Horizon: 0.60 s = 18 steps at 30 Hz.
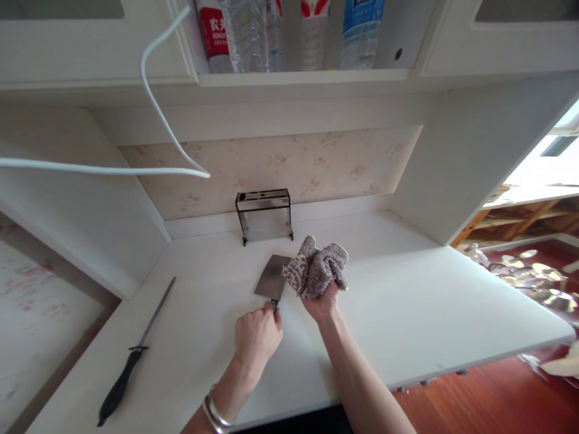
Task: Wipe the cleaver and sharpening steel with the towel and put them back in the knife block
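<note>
Near the middle of the white counter [407,301], well back from its front edge, is the cleaver [272,276], its broad blade pointing towards the back edge. The left hand [257,331] is closed around its dark handle, with a bracelet [215,413] at the wrist; whether the blade rests flat or is slightly raised, I cannot tell. It looks stiff and fairly heavy towards the blade, with smooth metal that would be slippery if wet. The handle is the sound place to hold it, keeping fingers off the cutting edge.

Just right of the blade is a bunched cloth [323,268], grey-brown and fuzzy, partly patterned. The right hand [322,301] grips it from below, most of its fingers hidden by the folds. It should be light, soft and easy to squeeze anywhere; whether it touches the blade is unclear.

Behind them, near the counter's back edge, a knife holder [265,223] stands upright. Towards the left edge a sharpening steel [137,349] lies slantwise, black handle nearest the front-left corner. Above, plastic bottles [362,36] stand on a shelf, and a white cable [113,170] loops at upper left.
</note>
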### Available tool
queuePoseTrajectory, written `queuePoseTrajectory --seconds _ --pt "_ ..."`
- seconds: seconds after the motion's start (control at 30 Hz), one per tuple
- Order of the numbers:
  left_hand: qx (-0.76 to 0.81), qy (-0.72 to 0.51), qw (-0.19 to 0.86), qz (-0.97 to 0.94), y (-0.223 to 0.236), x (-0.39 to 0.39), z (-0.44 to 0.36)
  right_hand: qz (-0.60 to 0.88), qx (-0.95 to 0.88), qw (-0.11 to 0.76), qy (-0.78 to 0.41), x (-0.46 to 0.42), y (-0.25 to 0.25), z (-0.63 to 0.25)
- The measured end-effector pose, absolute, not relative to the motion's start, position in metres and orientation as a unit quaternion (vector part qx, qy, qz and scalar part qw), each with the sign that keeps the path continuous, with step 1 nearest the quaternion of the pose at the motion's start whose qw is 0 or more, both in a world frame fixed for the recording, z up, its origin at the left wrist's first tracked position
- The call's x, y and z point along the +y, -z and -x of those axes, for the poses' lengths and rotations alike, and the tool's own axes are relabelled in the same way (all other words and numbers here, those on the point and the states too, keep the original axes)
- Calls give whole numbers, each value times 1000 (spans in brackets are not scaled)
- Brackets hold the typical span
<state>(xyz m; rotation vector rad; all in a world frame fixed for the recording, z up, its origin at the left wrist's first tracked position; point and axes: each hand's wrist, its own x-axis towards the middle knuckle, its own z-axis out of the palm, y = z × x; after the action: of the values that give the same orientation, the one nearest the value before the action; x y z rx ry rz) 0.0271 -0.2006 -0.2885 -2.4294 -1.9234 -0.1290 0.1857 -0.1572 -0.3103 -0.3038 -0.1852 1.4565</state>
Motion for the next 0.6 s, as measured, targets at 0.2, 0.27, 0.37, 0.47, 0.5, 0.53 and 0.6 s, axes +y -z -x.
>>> queuePoseTrajectory --seconds 0.2,0.27,0.37,0.47,0.5,0.53,0.6 --pt "-580 39 -50 812 292 -201 -53 141 -123 694 -695 -166 307 -185" --pt "-571 40 -66 817 296 -201 -60 141 -128 693 -695 -168 306 -185" --pt "-564 51 -77 821 303 -200 -66 149 -141 686 -698 -170 305 -185" --pt "-564 85 -105 815 308 -195 -60 170 -154 676 -701 -168 307 -185" --pt "-566 111 -122 808 308 -193 -55 177 -155 676 -698 -167 309 -185" --pt "-569 149 -140 796 306 -190 -49 185 -156 680 -692 -166 312 -184" --pt "-582 251 -180 752 302 -184 -32 206 -161 689 -676 -163 319 -182"
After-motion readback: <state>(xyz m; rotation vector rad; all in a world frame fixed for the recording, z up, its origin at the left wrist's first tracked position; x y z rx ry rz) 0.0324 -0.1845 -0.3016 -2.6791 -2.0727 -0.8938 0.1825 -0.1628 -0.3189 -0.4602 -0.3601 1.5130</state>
